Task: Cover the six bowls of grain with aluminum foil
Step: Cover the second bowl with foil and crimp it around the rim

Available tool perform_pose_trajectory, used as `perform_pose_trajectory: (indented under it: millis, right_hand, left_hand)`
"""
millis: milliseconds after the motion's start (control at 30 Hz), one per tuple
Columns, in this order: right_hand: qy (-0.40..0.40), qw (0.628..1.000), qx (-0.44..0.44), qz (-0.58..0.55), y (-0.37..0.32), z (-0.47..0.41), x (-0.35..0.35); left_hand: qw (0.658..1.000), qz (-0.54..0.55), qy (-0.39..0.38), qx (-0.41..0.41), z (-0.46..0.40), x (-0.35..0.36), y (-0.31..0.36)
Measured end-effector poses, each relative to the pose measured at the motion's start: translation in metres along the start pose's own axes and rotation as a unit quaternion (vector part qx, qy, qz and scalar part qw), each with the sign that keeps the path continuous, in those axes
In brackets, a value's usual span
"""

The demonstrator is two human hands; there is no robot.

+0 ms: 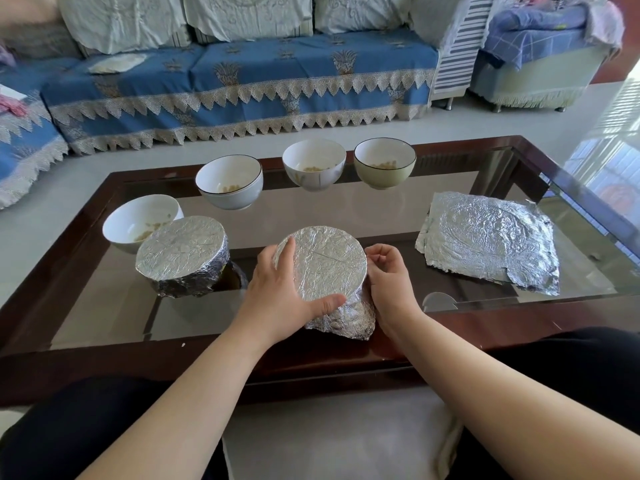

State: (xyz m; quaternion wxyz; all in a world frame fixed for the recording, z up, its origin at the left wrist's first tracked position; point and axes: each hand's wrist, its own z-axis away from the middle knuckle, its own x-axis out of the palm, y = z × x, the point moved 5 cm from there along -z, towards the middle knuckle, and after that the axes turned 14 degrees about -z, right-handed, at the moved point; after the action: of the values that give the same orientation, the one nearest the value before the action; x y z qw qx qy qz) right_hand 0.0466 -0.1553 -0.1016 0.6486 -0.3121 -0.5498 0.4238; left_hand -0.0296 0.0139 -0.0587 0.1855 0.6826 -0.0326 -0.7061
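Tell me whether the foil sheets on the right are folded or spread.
Spread. The foil sheets lie flat and crinkled on the glass table, edges open, nothing wrapped in them. How many are stacked, I cannot tell.

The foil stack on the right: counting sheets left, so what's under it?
Only the glass table shows beneath the foil stack. Its layers overlap, so the sheets can't be counted.
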Motion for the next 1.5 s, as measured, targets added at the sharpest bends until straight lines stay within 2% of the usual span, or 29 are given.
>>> perform_pose_trajectory:
  millis: [200,433,600,733,900,1033,1500]
  right_hand:
    - [-0.008,0.994,-0.062,0.093,-0.015,0.0,-0.003]
    - [-0.051,0.986,-0.097,0.122,-0.014,0.023,-0.003]
    - [-0.057,0.988,-0.085,0.114,-0.008,0.015,-0.003]
    - [-0.043,0.996,-0.044,0.07,0.003,0.012,-0.004]
    - [-0.03,0.999,0.004,0.016,0.008,0.012,-0.005]
    - [-0.032,0.999,0.017,-0.018,0.007,0.011,-0.004]
    - [-0.02,0.999,0.025,-0.018,0.003,0.005,0.002]
  left_hand:
    - [1.0,0.004,0.007,0.003,0.001,0.001,0.0]
    - [0.998,-0.049,0.002,-0.027,0.01,0.0,0.009]
    - [0.998,-0.046,-0.023,-0.026,0.014,-0.01,0.006]
    - [0.995,-0.099,-0.019,-0.02,0.013,-0.011,0.005]
    - [0.997,-0.068,-0.021,-0.02,0.015,-0.007,0.008]
    - [0.998,-0.047,-0.016,-0.024,0.015,-0.008,0.009]
    - [0.999,-0.027,0.003,-0.024,0.014,-0.005,0.008]
